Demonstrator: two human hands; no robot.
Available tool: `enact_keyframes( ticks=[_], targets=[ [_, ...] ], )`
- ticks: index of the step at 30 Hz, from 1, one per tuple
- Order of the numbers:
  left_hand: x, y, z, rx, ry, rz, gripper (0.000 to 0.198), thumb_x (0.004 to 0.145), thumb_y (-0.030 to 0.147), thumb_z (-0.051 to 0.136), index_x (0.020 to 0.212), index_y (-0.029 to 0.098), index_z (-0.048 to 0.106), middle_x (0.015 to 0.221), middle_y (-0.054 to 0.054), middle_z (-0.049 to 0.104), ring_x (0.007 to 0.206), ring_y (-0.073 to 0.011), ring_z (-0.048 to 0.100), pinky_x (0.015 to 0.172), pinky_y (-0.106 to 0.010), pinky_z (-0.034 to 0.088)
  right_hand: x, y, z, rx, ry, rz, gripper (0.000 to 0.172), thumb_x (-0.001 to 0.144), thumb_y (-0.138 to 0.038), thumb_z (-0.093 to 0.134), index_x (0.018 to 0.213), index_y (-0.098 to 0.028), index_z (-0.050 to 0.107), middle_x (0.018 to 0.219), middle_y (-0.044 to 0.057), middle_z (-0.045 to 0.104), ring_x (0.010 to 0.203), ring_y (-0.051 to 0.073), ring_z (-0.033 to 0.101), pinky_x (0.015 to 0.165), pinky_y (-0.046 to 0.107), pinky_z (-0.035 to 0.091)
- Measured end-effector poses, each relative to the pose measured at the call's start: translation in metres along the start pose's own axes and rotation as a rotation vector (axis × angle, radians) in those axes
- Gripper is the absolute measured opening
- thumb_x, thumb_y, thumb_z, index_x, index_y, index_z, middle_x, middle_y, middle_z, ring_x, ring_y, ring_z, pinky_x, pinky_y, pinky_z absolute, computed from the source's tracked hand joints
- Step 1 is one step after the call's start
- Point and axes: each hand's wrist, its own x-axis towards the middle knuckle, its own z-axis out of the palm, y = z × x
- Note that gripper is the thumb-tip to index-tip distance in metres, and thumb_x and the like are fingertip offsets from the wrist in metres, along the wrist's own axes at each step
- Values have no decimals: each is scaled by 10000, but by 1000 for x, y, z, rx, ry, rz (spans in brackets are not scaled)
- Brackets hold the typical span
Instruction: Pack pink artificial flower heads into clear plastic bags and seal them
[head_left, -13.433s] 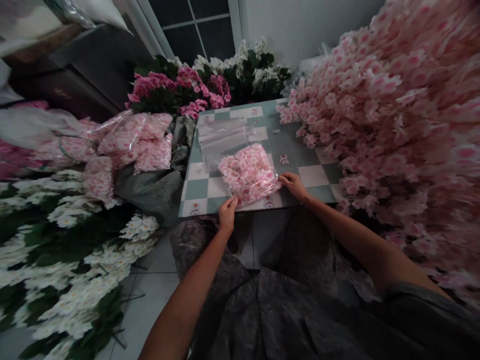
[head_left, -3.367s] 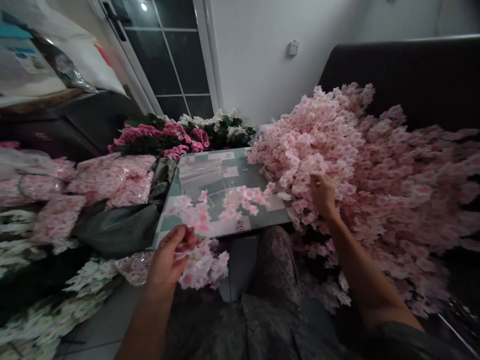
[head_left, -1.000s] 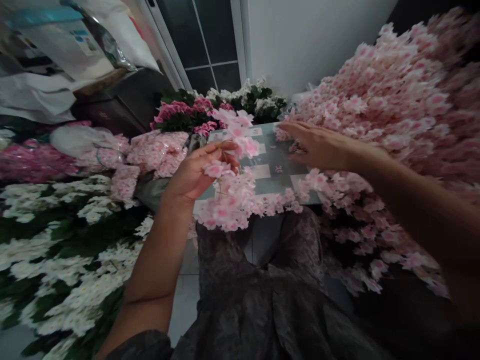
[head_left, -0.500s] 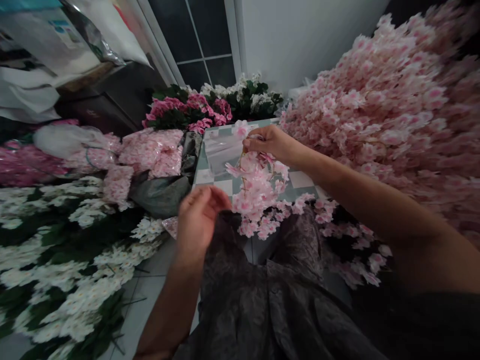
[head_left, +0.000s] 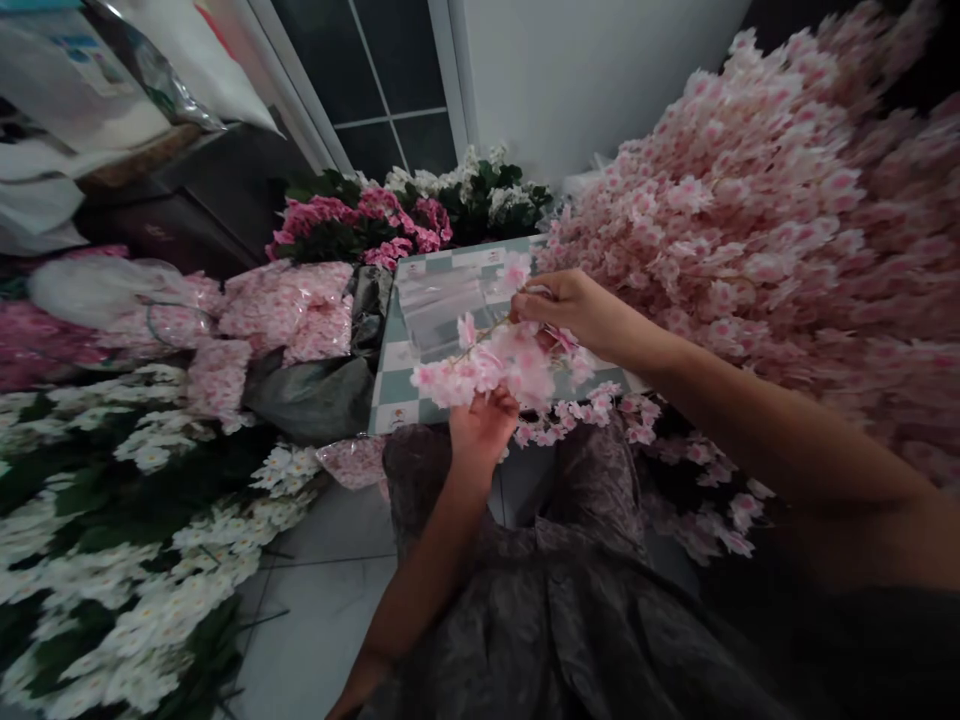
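My right hand (head_left: 559,308) pinches the thin stem of an artificial pink cherry blossom branch (head_left: 491,368) above the table. One loose pale bloom (head_left: 516,270) sticks up past its fingertips. From below, my left hand (head_left: 484,428) meets the blossoms with its fingers curled in; the flowers partly cover the fingertips. The branch reaches leftward from the right hand, its middle blurred by motion. Under it is a small table (head_left: 386,385) with a green and white checked top. Clear plastic bags (head_left: 442,310) lie flat there.
A large heap of pink blossom branches (head_left: 712,220) rises at the right. White flower bunches (head_left: 142,540) cover the floor at left, with bagged pink petals (head_left: 289,305) behind them. Dark pink flowers (head_left: 360,220) stand beyond the table. More blossoms (head_left: 709,510) hang beside my right knee.
My left hand has moved right, in under the blossoms. The branch, which hung down, now spreads to the left. My right hand keeps its pinch and has shifted slightly right and down in view.
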Motion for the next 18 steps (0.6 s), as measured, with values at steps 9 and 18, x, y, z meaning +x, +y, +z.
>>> enact_keyframes(
  ticks=[9, 18],
  targets=[
    [10, 24, -13, 422, 120, 177, 179, 755, 27, 569, 657, 174, 594, 619, -4, 605, 575, -127, 565, 601, -248, 469, -36, 42, -25, 1, 122, 125, 330, 893, -410, 668, 679, -185, 556, 534, -48, 460, 464, 75, 404, 444, 218, 284],
    [8, 54, -60, 841, 115, 144, 158, 678, 5, 692, 693, 162, 692, 669, -32, 697, 588, -152, 614, 559, -232, 485, -34, 78, -81, 297, 878, 175, 244, 860, -264, 677, 693, -192, 516, 579, -63, 453, 439, 75, 404, 433, 226, 333]
  ],
)
